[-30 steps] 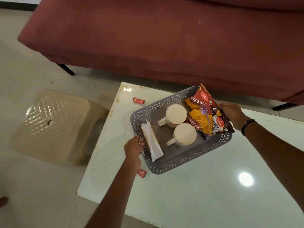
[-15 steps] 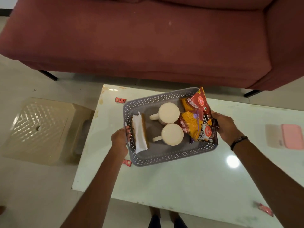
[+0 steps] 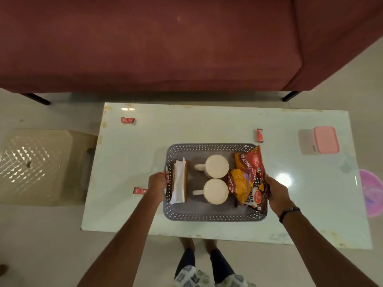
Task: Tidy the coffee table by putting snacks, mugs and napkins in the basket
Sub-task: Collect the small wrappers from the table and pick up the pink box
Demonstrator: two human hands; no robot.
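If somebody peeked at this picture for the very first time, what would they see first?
Probably the grey basket in the middle of the white table, held at each end by the left hand and the right hand. Inside are two cream mugs, napkins on the left side and bright snack packets on the right. A big dark red sofa fills the space behind the table.

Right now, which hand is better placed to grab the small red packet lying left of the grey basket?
Left. The left hand grips the grey perforated plastic basket beside the small red packet; the right hand is across the basket.
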